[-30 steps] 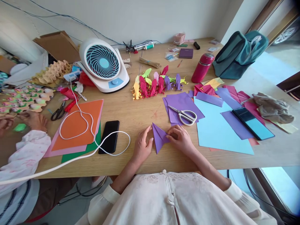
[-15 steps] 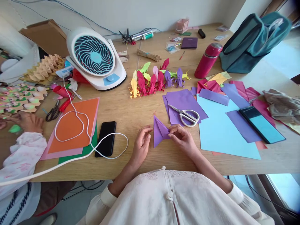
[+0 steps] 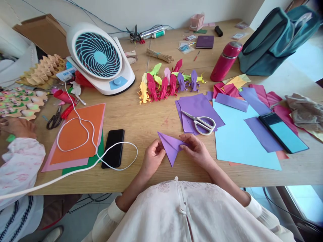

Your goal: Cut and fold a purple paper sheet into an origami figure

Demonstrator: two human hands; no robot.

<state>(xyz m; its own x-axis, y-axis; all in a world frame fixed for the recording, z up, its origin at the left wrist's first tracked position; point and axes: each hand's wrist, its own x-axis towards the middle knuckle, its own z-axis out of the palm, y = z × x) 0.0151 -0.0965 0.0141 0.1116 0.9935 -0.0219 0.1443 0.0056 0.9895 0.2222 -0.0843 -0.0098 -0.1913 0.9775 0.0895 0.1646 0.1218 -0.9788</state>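
A folded piece of purple origami paper [image 3: 170, 147], pointed at its corners, is held up between my two hands above the table's front edge. My left hand [image 3: 153, 156] pinches its left edge between thumb and fingers. The right corner is pinched by my right hand [image 3: 195, 148]. Just beyond lie purple sheets [image 3: 194, 105] with white-handled scissors [image 3: 202, 123] on top. Farther back stand several folded paper figures [image 3: 164, 87] in red, yellow, green, pink and purple.
On the left are a fan [image 3: 101, 60], a black phone [image 3: 112, 148], a white cable [image 3: 129, 144] and orange paper [image 3: 75, 134]. A light blue sheet [image 3: 234, 144], another phone [image 3: 282, 132], a red flask [image 3: 225, 62] and a teal bag [image 3: 264, 50] are right. A co-worker's hand [image 3: 21, 127] works at far left.
The folded purple paper has turned, its lower point swinging right and its upper corner left. My left hand has closed on its left edge; before, it was beside the paper, apart.
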